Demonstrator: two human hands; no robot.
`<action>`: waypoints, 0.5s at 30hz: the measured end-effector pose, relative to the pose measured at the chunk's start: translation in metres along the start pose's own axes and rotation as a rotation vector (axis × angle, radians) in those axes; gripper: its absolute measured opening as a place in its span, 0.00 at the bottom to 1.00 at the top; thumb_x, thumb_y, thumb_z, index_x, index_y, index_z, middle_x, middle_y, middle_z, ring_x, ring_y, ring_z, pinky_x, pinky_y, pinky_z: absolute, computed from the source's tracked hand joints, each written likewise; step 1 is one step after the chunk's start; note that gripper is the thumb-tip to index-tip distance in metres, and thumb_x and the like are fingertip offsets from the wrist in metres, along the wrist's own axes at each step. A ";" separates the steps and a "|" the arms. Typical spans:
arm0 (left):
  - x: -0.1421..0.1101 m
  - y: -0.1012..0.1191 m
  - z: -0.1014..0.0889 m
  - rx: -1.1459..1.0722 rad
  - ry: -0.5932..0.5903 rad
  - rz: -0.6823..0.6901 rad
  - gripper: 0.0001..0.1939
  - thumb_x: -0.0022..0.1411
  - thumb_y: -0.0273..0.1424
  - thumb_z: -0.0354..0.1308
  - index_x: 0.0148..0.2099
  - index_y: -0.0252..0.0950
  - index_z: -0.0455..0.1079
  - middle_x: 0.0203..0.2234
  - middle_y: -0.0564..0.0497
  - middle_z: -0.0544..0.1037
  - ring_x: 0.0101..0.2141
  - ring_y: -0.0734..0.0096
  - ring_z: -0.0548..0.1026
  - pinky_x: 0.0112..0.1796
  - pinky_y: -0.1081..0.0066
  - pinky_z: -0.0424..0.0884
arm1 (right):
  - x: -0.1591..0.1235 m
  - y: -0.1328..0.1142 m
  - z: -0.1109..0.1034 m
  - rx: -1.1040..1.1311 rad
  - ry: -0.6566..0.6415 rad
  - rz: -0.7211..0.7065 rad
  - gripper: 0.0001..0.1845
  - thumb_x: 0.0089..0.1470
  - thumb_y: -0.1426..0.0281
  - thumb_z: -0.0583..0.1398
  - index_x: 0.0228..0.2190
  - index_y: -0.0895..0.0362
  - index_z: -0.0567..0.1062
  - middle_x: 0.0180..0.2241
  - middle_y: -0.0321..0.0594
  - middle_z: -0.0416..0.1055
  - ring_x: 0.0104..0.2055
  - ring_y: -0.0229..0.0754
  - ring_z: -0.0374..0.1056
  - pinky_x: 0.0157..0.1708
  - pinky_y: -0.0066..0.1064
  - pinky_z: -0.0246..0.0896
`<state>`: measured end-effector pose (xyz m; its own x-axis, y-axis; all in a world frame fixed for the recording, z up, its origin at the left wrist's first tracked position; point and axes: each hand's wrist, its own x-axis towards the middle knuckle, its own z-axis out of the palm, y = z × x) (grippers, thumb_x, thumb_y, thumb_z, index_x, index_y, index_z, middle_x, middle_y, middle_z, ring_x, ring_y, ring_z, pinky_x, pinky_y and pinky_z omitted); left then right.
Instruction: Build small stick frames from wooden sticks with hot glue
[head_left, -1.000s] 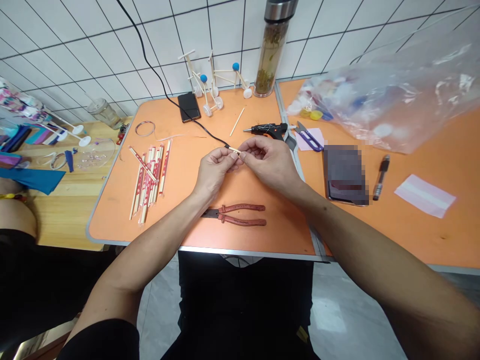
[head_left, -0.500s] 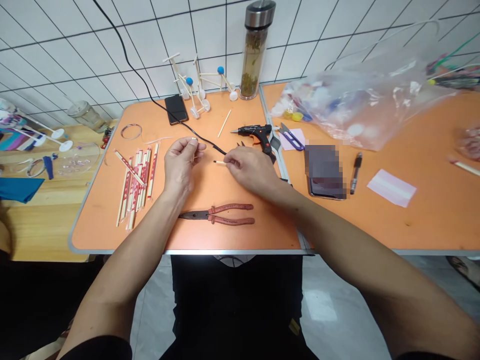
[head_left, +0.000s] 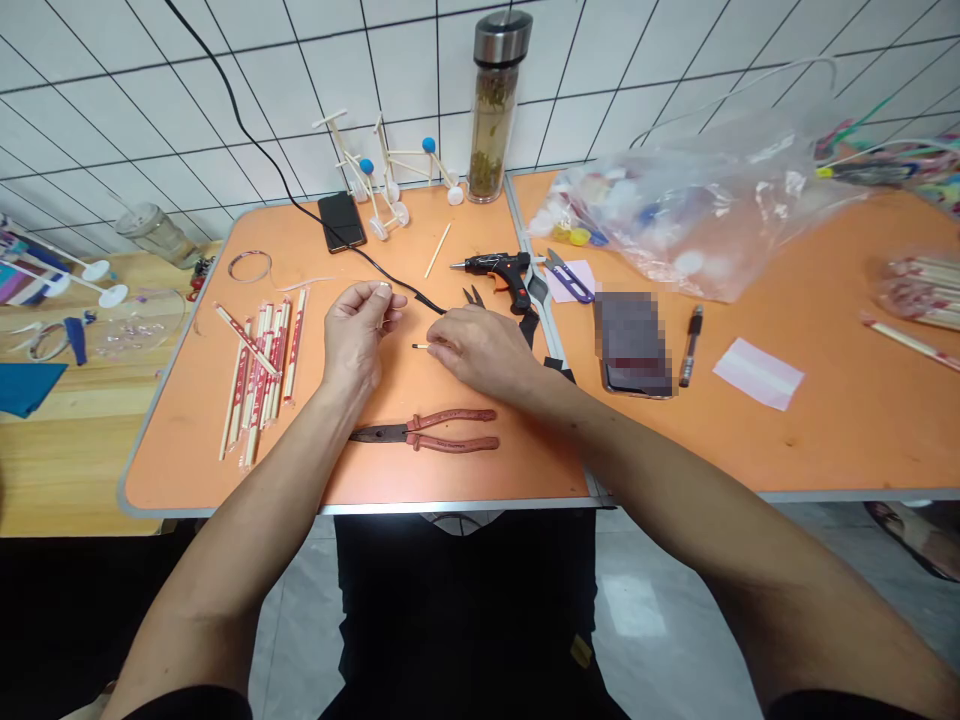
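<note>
My left hand (head_left: 358,335) hangs over the orange tabletop (head_left: 187,460) with its fingers closed on a thin pale sliver (head_left: 388,320), too small to identify. My right hand (head_left: 480,350) is a little to the right, pressed low, holding a short wooden stick (head_left: 421,346) with a dark tip that pokes out to the left. The end of a black cable (head_left: 431,302) lies just above my right fingers. Red-handled pliers (head_left: 424,430) lie below both hands. Wrapped chopsticks (head_left: 259,370) lie to the left of my left hand.
A hot glue gun (head_left: 495,268) and purple-handled snips (head_left: 570,278) lie right of my hands. Behind stand a stick model bicycle (head_left: 382,170) and a tea tumbler (head_left: 493,105). A phone (head_left: 341,222) lies at the back. A plastic bag (head_left: 697,215) fills the right table.
My hands have come apart since the earliest frame, with the left one moved away from the stick. The short stick stays under my right hand. The view has drifted, showing more of the right table.
</note>
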<state>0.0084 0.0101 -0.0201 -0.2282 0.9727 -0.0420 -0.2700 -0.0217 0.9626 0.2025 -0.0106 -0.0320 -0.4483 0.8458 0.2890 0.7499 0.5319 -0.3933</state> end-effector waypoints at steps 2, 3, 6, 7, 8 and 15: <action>0.001 -0.001 -0.001 -0.011 -0.007 0.003 0.15 0.60 0.37 0.80 0.36 0.38 0.77 0.29 0.53 0.85 0.27 0.79 0.77 0.33 0.78 0.75 | 0.003 0.010 -0.013 0.062 0.089 0.056 0.11 0.71 0.70 0.60 0.45 0.51 0.84 0.49 0.46 0.85 0.51 0.55 0.77 0.47 0.44 0.65; 0.001 -0.001 -0.001 -0.016 -0.010 0.004 0.15 0.60 0.37 0.80 0.36 0.38 0.77 0.29 0.53 0.85 0.27 0.79 0.77 0.33 0.78 0.75 | 0.005 0.018 -0.021 0.079 0.155 0.105 0.11 0.70 0.71 0.60 0.43 0.51 0.84 0.48 0.45 0.85 0.51 0.55 0.77 0.49 0.45 0.66; 0.003 -0.001 -0.002 -0.017 -0.013 0.002 0.15 0.60 0.38 0.80 0.37 0.39 0.77 0.29 0.53 0.84 0.26 0.79 0.77 0.32 0.78 0.74 | 0.010 0.046 -0.043 0.097 0.342 0.317 0.08 0.64 0.72 0.61 0.39 0.52 0.82 0.42 0.46 0.83 0.46 0.56 0.75 0.49 0.47 0.66; 0.003 -0.001 -0.002 -0.014 -0.016 -0.002 0.15 0.60 0.38 0.80 0.36 0.39 0.77 0.29 0.53 0.84 0.26 0.79 0.77 0.32 0.78 0.74 | 0.011 0.055 -0.048 0.095 0.361 0.383 0.06 0.62 0.72 0.63 0.38 0.52 0.81 0.40 0.47 0.83 0.44 0.56 0.75 0.47 0.47 0.66; 0.004 -0.002 -0.002 -0.012 -0.020 -0.007 0.15 0.60 0.38 0.80 0.36 0.39 0.77 0.29 0.53 0.84 0.26 0.78 0.77 0.32 0.78 0.74 | 0.012 0.063 -0.052 0.091 0.352 0.439 0.04 0.61 0.71 0.63 0.38 0.53 0.80 0.40 0.48 0.82 0.43 0.56 0.74 0.46 0.47 0.66; 0.006 -0.005 -0.003 -0.021 -0.051 -0.012 0.16 0.58 0.38 0.81 0.36 0.39 0.78 0.28 0.53 0.84 0.25 0.78 0.76 0.31 0.78 0.73 | 0.021 0.077 -0.046 0.013 0.105 0.659 0.17 0.49 0.70 0.70 0.41 0.51 0.73 0.42 0.48 0.80 0.45 0.58 0.73 0.46 0.47 0.67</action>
<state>0.0053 0.0153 -0.0261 -0.1767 0.9835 -0.0389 -0.2921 -0.0147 0.9563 0.2731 0.0460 -0.0163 0.1519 0.9861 0.0675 0.8449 -0.0941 -0.5267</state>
